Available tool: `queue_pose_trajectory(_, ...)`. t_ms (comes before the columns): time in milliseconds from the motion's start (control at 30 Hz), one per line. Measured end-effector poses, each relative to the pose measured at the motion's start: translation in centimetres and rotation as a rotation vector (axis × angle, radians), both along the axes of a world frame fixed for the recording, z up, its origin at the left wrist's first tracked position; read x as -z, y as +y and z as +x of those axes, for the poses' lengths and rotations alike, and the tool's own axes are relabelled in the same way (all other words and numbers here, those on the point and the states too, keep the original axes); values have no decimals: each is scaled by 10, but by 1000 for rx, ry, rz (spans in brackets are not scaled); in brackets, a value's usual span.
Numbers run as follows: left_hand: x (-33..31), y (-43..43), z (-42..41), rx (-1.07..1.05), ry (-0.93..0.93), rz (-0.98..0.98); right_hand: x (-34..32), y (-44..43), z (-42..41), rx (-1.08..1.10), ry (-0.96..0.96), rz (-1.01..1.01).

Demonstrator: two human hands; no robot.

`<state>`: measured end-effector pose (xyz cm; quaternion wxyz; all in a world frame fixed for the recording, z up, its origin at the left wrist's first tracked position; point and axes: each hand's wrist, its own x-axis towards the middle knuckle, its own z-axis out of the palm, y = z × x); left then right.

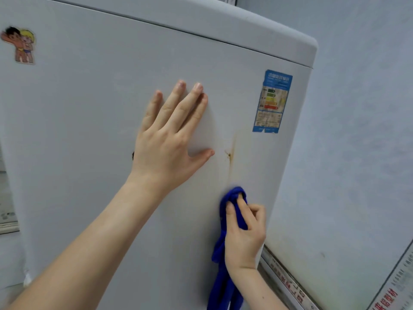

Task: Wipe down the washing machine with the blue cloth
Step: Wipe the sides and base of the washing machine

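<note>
The white washing machine (89,130) fills most of the view, its front panel facing me. My left hand (172,135) lies flat on the panel, fingers spread and pointing up. Low on the panel's right side, my right hand (244,233) is closed around the blue cloth (225,260), whose bunched top presses the panel while its tail hangs down. A thin rusty brown streak (231,157) runs down the panel between the two hands, just above the cloth.
A blue energy label (271,101) is stuck near the panel's upper right edge, and a cartoon sticker (21,44) at the upper left. A pale blue wall (357,130) stands close on the right. Metal frame strips with red lettering (290,285) lean at the lower right.
</note>
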<state>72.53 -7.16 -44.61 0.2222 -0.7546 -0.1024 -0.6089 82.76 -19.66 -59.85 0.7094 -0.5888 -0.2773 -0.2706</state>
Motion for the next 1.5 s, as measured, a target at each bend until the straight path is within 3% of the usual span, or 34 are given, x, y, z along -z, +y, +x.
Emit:
queue_pose_trajectory(267,-2,-4,-3,-7,9,-19,-153,21,18,103,-289,62)
queue_pose_trajectory(333,-3,-4,-4,-3,13,-16,-147,19,17,101,-288,47)
queue_pose_trajectory(500,-8,3,-11,8,7,43,-35,-1,1,21,-142,-56)
queue_pose_trajectory(567,-11,8,-13,-26,-22,82,-26,0,-3,39,-113,-63)
queue_pose_trajectory(767,-14,13,-15,-33,-37,31,-156,30,3,79,-271,80)
queue_pose_trajectory(867,-14,12,-17,-15,-21,10,-184,32,11,97,-339,95)
queue_pose_trajectory(967,-15,11,-18,-10,-13,2,-137,25,13,100,-317,67)
queue_pose_trajectory(1100,-15,11,-17,-2,-18,-13,-33,12,3,54,-136,17)
queue_pose_trajectory(1167,-15,10,-16,9,-21,-19,-29,14,-1,57,-95,31)
queue_pose_trajectory(1400,-13,12,-14,16,-20,-30,-216,28,23,188,-242,157)
queue_pose_trajectory(1500,-13,12,-12,14,-35,-33,-243,26,33,185,-303,140)
